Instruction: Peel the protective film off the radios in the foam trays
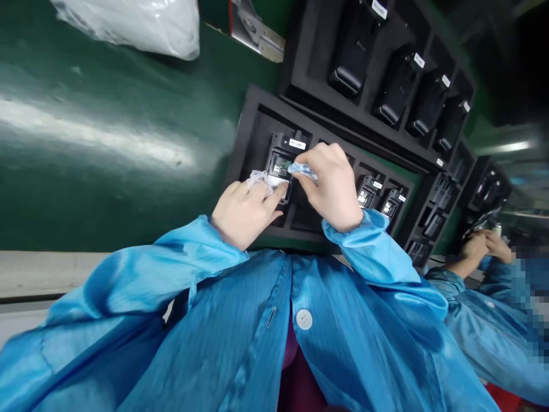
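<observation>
A green work table (107, 137) spreads beneath everything, with two foam trays nearest the person: a far tray (311, 63) showing four dark handsets (351, 51), and a near tray (245, 134) in front of it. One white plastic bag (141, 23) lies at the back left. Well off to the right, another person's two hands (476, 246) are together.

The person's right hand (330, 180) pinches a wad between thumb and fingers; the left hand (242, 212) is half curled, and whether it grips anything I cannot tell. Between them, one open device (281, 163) lies in the near tray's left part, just below the right fingertips and touching the left forefinger at its lower end. Two similar units (369, 191) show farther right in this tray; the right hand and forearm hide part of it. White translucent strips (261, 178) bunch at the left fingers. The single blue-and-white wad (300, 168) meets the device's right side in view, though contact is unclear. The device bears one white label (297, 144).
</observation>
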The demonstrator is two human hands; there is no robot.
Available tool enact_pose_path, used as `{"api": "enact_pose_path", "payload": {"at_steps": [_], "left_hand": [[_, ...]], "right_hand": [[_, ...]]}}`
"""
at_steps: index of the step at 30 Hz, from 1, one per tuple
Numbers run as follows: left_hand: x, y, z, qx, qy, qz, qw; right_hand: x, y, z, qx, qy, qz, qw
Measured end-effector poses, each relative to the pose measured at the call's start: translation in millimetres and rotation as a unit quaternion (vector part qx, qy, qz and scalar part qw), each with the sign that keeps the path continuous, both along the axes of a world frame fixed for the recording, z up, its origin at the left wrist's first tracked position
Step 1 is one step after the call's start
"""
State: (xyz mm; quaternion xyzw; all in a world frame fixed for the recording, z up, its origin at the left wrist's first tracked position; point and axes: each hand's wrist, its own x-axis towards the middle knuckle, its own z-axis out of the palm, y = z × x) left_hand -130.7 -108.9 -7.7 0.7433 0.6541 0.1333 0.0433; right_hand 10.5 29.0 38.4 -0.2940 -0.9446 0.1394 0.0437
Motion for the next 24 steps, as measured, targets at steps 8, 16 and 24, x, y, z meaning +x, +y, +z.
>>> {"api": "enact_pose_path", "payload": {"at_steps": [8,16,24], "left_hand": [[9,7,-4.7,-0.008,-0.041,0.039,0.998],[11,12,-3.0,-0.022,-0.071,0.036,0.997],[12,12,-2.4,-0.017,-0.052,0.037,0.998]], "right_hand": [[-31,-2,-6.6,0.049,-0.128,0.037,0.990],[-32,-4,-5.9,0.093,-0.153,0.050,0.983],[-30,-8,-4.2,0.118,-0.150,0.041,0.981]]}}
